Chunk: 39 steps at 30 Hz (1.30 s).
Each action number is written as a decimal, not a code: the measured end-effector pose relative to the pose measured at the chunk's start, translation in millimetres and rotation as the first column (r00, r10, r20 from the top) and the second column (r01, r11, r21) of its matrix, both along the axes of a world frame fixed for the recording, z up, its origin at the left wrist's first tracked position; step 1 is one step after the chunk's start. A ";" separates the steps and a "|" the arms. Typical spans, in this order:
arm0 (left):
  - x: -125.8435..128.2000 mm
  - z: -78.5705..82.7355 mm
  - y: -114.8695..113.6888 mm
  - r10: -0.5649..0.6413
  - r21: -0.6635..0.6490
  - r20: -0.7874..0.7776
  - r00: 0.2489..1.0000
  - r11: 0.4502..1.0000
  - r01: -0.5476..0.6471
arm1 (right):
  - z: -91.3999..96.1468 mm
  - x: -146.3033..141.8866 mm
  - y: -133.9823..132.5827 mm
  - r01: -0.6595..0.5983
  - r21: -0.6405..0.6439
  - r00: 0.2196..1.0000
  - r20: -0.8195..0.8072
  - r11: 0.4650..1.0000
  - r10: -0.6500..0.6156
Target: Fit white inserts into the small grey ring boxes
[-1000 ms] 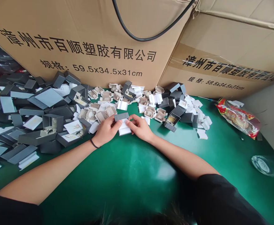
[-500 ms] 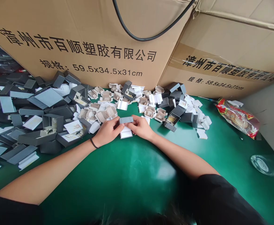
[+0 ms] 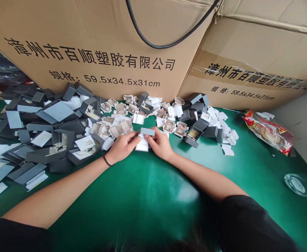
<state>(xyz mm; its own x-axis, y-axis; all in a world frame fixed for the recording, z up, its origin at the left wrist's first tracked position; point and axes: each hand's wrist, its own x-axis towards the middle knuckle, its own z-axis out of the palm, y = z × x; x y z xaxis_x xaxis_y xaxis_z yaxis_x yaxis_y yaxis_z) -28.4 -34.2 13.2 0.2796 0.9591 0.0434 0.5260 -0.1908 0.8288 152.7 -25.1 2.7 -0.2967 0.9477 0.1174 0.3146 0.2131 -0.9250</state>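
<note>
Holding a small grey box [image 3: 147, 132] between both hands, you have it in front of you, above or on the green tabletop [image 3: 148, 196]; whether it touches the surface cannot be told. Your left hand [image 3: 122, 147] has its grip closed on the left side of the grey box, and your right hand [image 3: 160, 145] has its grip closed on the right side, both thumbs set toward the front. White panels [image 3: 142, 144] show below the grey upper part. A thin black band [image 3: 107, 161] circles your left wrist.

To the left of the grey box you have a large heap of dark boxes [image 3: 57, 111], several standing open, with white papers [image 3: 84, 142] among them. Just behind the grey box lie beige card inserts [image 3: 121, 109]. To its right you see a smaller cluster [image 3: 195, 131] of dark boxes, with loose white pieces [image 3: 228, 149] beside it. Well to the right of the grey box are a red-edged packet [image 3: 269, 132] and a clear glass [image 3: 297, 184], the glass nearer you. Beyond the grey box stand two printed cartons [image 3: 90, 24].
</note>
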 end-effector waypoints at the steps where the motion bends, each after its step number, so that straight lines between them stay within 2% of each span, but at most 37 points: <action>1: -0.1 0.6 0.5 -0.001 -0.010 0.021 1.000 1.000 0.001 | 0.1 -0.1 -0.5 -0.011 0.003 1.000 0.004 1.000 0.011; 5: 0.4 2.6 1.8 0.004 -0.043 0.108 0.994 0.999 0.001 | -0.5 -0.2 -1.0 -0.042 0.004 0.999 0.017 0.999 0.042; 10: -1.0 0.9 2.5 -0.010 -0.026 0.086 0.996 1.000 0.012 | -1.9 -0.4 -0.2 -0.028 0.025 0.998 0.062 0.999 0.026; 16: -3.0 -0.9 3.2 0.005 -0.016 0.049 0.999 1.000 -0.004 | -1.6 -1.1 1.0 -0.033 0.023 0.999 0.026 0.999 0.033; 24: 0.7 -2.6 -1.3 0.092 -0.026 0.026 0.995 0.996 -0.091 | -2.2 -1.4 6.5 -0.010 -0.054 0.999 -0.050 0.998 0.007; 28: 1.9 -0.1 -3.1 0.096 0.028 -0.012 0.995 0.995 -0.096 | 3.0 -2.9 5.3 0.008 -0.088 0.997 -0.077 0.996 -0.015; 31: 1.6 -1.6 -3.7 0.118 0.047 0.036 0.992 0.992 -0.119 | 6.2 -3.5 4.0 0.026 -0.087 0.998 -0.053 0.996 -0.031; 33: 0.9 -4.3 -3.8 0.133 0.052 0.097 0.986 0.989 -0.138 | 7.3 -2.7 4.8 0.003 -0.074 1.000 -0.025 0.997 -0.005; 36: -0.2 -7.9 -3.1 0.143 0.064 0.168 0.975 0.986 -0.156 | 8.4 -0.2 8.4 -0.108 -0.103 0.994 -0.011 0.989 0.107; 39: -0.4 -7.7 -2.0 0.123 0.068 0.173 0.977 0.988 -0.136 | 9.8 2.0 11.4 -0.186 -0.148 0.983 -0.027 0.971 0.184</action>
